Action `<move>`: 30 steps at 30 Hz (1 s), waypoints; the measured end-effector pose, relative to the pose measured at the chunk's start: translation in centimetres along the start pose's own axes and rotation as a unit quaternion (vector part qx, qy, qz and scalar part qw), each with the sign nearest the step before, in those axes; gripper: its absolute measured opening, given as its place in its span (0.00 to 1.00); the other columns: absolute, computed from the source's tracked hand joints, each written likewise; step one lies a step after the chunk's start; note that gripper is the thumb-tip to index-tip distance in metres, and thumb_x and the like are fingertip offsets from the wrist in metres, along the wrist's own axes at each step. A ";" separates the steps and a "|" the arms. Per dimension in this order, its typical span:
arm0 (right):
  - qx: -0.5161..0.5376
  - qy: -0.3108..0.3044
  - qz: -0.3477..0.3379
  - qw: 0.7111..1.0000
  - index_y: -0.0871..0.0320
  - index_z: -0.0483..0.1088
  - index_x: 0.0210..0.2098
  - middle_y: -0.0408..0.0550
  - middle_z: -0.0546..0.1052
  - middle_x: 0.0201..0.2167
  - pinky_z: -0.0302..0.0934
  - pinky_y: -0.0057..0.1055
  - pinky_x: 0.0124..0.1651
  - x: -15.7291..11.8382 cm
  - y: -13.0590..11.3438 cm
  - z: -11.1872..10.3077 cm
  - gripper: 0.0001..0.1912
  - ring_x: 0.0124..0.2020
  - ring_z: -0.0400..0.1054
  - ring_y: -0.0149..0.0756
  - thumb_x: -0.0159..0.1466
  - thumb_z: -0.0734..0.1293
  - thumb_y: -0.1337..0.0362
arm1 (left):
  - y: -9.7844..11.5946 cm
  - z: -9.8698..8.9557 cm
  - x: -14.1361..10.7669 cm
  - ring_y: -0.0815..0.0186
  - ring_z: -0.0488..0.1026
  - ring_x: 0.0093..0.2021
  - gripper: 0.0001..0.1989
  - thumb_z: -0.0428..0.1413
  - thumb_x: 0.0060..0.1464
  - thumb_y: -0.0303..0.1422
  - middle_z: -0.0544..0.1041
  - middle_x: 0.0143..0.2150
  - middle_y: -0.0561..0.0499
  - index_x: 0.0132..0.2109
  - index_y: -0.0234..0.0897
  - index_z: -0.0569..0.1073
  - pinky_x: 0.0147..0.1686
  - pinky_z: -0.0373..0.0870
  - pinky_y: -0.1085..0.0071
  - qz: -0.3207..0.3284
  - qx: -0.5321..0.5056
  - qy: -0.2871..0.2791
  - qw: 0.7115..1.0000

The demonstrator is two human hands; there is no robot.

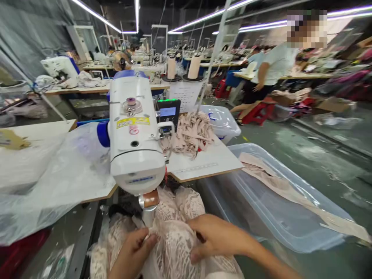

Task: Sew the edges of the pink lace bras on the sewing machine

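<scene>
Beige lace fabric (178,242) hangs bunched below the head of a white sewing machine (136,155). My left hand (135,248) pinches an edge of the lace between thumb and fingers, just under the machine's needle area. At the right, my right hand (216,236) grips the same lace, its thumb below and its fingers curled over the cloth. More lace folds lie around the machine's narrow bed and drop toward the bottom of the view. The needle itself is hidden.
A pile of beige fabric strips (193,133) lies on the white table (203,166). A clear plastic bin (290,193) with beige cloth stands at the right. Behind are a lidded box (222,120), thread cones (194,66) and a person (273,66) beside a red stool (258,112).
</scene>
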State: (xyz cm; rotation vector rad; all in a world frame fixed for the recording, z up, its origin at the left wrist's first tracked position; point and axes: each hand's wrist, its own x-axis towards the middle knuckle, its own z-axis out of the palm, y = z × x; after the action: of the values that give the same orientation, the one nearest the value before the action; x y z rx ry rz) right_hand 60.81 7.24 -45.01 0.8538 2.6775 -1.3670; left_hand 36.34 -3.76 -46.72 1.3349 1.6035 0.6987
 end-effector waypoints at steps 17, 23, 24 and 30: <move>0.227 0.208 -0.010 0.952 0.58 0.73 0.31 0.43 0.74 0.26 0.58 0.29 0.36 10.3 -0.2 0.2 0.14 0.30 0.66 0.34 0.62 0.68 0.53 | 3.8 -5.6 4.3 0.65 0.66 0.26 0.17 0.51 0.57 0.42 0.70 0.21 0.53 0.29 0.36 0.76 0.28 0.61 0.72 -0.011 0.118 0.189 0.975; 0.204 0.213 -0.012 0.955 0.56 0.71 0.29 0.42 0.72 0.24 0.60 0.31 0.33 11.2 0.2 -0.6 0.15 0.26 0.64 0.35 0.60 0.69 0.50 | 3.0 -6.1 5.1 0.60 0.71 0.30 0.10 0.53 0.54 0.38 0.76 0.25 0.50 0.30 0.39 0.76 0.36 0.69 0.67 0.042 0.166 0.220 0.960; 0.203 0.206 -0.009 0.957 0.56 0.71 0.29 0.42 0.72 0.24 0.60 0.31 0.32 11.3 0.1 -0.8 0.16 0.25 0.63 0.34 0.60 0.69 0.49 | 2.9 -6.1 5.1 0.59 0.71 0.30 0.10 0.53 0.53 0.37 0.76 0.26 0.50 0.28 0.39 0.75 0.37 0.69 0.66 0.040 0.170 0.224 0.959; 0.299 0.191 -0.009 0.935 0.55 0.71 0.47 0.50 0.77 0.41 0.65 0.40 0.48 10.9 1.7 0.5 0.25 0.42 0.71 0.45 0.58 0.71 0.46 | 3.0 -6.3 4.9 0.61 0.68 0.30 0.10 0.53 0.53 0.38 0.75 0.25 0.51 0.26 0.40 0.70 0.35 0.70 0.67 0.053 0.200 0.237 0.949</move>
State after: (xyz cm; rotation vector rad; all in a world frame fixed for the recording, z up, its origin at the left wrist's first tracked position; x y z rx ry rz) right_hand 52.26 12.67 -49.28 1.2498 2.5222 -2.2917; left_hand 31.99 2.52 -42.83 1.6378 2.1564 0.8361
